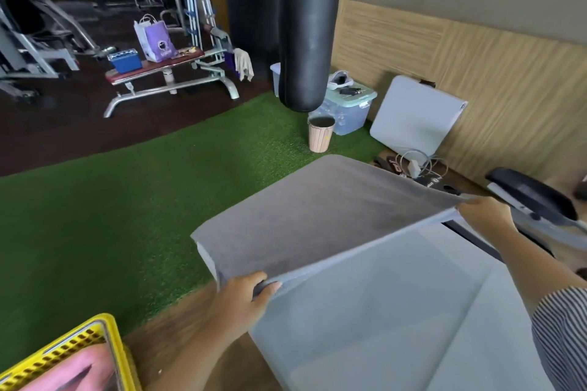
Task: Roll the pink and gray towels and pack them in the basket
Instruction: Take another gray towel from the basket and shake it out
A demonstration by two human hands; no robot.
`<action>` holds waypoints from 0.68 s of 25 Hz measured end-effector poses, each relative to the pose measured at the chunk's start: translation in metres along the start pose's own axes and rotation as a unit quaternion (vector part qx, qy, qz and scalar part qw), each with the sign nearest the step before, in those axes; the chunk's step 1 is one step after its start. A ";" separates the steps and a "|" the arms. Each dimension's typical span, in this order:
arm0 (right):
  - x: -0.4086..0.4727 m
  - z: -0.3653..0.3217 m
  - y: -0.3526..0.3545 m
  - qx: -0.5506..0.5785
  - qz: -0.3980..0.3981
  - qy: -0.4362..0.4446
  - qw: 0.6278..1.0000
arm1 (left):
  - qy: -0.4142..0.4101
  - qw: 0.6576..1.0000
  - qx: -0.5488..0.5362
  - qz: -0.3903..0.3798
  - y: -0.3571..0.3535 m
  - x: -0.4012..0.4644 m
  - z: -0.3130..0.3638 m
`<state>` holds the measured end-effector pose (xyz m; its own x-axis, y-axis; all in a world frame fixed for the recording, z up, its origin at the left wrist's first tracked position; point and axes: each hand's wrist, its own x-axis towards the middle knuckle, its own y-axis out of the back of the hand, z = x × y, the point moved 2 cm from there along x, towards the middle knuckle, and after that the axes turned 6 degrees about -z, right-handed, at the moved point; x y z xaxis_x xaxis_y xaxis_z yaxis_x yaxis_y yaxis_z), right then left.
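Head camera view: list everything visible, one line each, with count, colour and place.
gray towel: one, gray, held spread over the white surface
basket: one, yellow, bottom left
pink towel: one, pink, inside the basket
punching bag: one, black, hanging centre
cup: one, pinkish, on green turf
storage box: one, clear, by the wall
bench: one, maroon, upper left
left hand: grips towel's near corner
right hand: grips towel's right corner

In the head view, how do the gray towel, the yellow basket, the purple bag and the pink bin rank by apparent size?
1. gray towel, nearest, so flattered
2. yellow basket, cut off by the frame
3. purple bag
4. pink bin

Bag and bin look close; the bag stands farther.
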<state>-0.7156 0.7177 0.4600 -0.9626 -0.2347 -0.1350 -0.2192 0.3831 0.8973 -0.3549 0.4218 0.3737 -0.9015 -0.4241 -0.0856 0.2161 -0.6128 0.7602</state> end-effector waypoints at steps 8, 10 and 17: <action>-0.052 0.099 0.056 0.039 0.007 0.037 0.999 | 0.030 0.998 -0.015 0.057 -0.076 -0.095 0.091; -0.060 0.134 0.073 0.001 -0.006 0.054 0.999 | 0.034 0.997 -0.020 0.066 -0.112 -0.117 0.116; -0.084 0.243 0.108 -0.035 -0.030 0.059 0.997 | 0.047 0.998 -0.016 0.049 -0.206 -0.192 0.192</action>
<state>-0.6976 0.9959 0.4665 -0.9218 -0.3608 -0.1417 -0.2596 0.3034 0.9168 -0.2984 0.7575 0.3577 -0.8371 -0.5421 -0.0736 0.3136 -0.5857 0.7474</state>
